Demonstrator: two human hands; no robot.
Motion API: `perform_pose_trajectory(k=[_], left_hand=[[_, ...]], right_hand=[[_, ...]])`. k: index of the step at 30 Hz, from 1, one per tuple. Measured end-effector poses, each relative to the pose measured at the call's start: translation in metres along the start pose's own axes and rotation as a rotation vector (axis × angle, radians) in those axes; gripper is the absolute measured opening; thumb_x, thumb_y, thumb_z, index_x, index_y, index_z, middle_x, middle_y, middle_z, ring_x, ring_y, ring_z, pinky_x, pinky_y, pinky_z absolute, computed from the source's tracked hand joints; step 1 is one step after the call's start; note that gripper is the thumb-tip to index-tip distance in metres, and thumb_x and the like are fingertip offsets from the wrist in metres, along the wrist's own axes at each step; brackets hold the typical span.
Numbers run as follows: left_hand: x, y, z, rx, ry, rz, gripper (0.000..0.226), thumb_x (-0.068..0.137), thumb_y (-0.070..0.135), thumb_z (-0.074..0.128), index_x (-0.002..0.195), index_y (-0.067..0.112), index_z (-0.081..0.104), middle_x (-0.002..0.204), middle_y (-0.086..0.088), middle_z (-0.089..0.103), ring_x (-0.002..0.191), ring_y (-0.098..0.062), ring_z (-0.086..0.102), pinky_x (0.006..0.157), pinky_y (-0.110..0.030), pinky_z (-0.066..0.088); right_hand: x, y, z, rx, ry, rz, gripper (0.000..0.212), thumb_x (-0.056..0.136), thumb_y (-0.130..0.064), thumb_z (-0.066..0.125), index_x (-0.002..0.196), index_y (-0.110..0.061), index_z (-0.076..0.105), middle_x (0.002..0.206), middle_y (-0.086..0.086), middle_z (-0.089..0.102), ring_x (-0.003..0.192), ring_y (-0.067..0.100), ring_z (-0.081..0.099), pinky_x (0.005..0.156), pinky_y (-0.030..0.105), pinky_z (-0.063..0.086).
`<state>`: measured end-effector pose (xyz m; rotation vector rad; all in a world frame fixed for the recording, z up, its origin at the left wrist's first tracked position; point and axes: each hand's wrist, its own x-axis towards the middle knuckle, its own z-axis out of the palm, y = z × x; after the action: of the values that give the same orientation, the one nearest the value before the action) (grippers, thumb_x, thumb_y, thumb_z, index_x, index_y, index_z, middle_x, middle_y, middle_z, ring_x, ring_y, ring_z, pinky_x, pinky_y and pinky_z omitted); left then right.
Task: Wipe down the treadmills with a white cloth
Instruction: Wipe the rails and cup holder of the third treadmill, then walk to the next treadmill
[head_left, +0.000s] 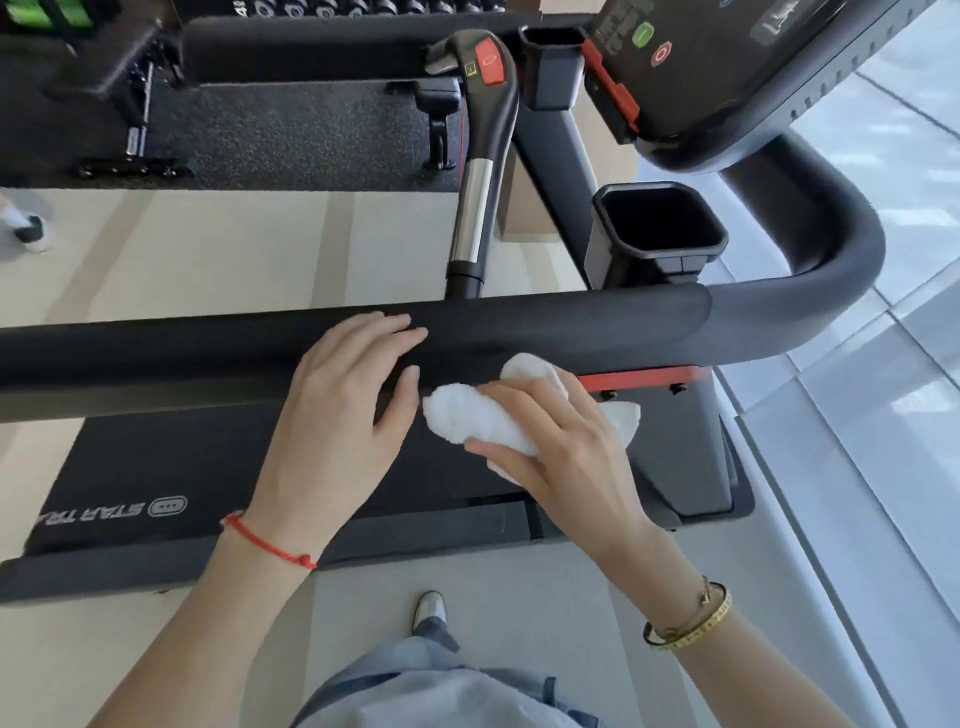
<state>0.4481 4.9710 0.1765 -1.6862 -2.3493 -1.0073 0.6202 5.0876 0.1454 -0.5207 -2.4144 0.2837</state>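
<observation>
Cloth (483, 418) bunched in my right hand (561, 447), fingers curled round it, pressed under rail (571, 327). Left hand (343, 410) flat on rail, fingers straight, gripping nothing. Risk: loose cloth tail snags on red bracket (644, 376), wad slips from grip.

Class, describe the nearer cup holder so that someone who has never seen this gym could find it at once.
Start at the long black handrail under the left hand. Just behind its right end stands the cup holder, a black square-mouthed tub. Its twin sits farther back, beside the red-edged console.
</observation>
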Motion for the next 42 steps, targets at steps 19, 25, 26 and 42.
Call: perform_pose_trajectory(k=[19, 25, 26, 42], left_hand=[[-0.214, 0.030, -0.026, 0.116, 0.149, -0.583, 0.026, 0.094, 0.008, 0.059, 0.117, 0.010, 0.068, 0.118, -0.001, 0.067, 0.111, -0.019, 0.062, 0.099, -0.031, 0.047], [-0.260, 0.021, -0.036, 0.154, 0.193, -0.763, 0.025, 0.095, 0.011, 0.057, 0.118, 0.012, 0.068, 0.118, 0.000, 0.068, 0.110, -0.020, 0.062, 0.099, -0.037, 0.048], [-0.266, 0.018, -0.039, 0.160, 0.207, -0.792, 0.025, 0.095, 0.011, 0.056, 0.118, 0.013, 0.068, 0.118, 0.000, 0.068, 0.110, -0.020, 0.062, 0.099, -0.036, 0.048], [-0.380, -0.103, -0.171, 0.226, 0.398, -1.148, 0.027, 0.098, 0.012, 0.054, 0.122, 0.013, 0.066, 0.120, 0.001, 0.066, 0.113, -0.017, 0.060, 0.098, -0.019, 0.038]], right_hand=[[-0.065, -0.049, 0.018, 0.283, -0.474, 0.041, 0.032, 0.092, -0.053, 0.052, 0.104, -0.025, 0.064, 0.106, -0.010, 0.060, 0.094, 0.014, 0.050, 0.076, 0.027, 0.040], [-0.059, -0.082, 0.049, 0.332, -0.575, -0.089, 0.039, 0.091, -0.058, 0.051, 0.102, -0.023, 0.065, 0.100, -0.007, 0.062, 0.091, 0.015, 0.055, 0.073, 0.029, 0.044], [-0.057, -0.089, 0.055, 0.334, -0.589, -0.114, 0.041, 0.090, -0.059, 0.051, 0.101, -0.023, 0.065, 0.099, -0.007, 0.062, 0.090, 0.015, 0.055, 0.071, 0.026, 0.041], [-0.005, -0.325, 0.197, 0.468, -0.778, -0.377, 0.028, 0.091, -0.054, 0.055, 0.068, -0.043, 0.043, 0.070, -0.015, 0.041, 0.068, 0.009, 0.042, 0.060, 0.023, 0.031]])
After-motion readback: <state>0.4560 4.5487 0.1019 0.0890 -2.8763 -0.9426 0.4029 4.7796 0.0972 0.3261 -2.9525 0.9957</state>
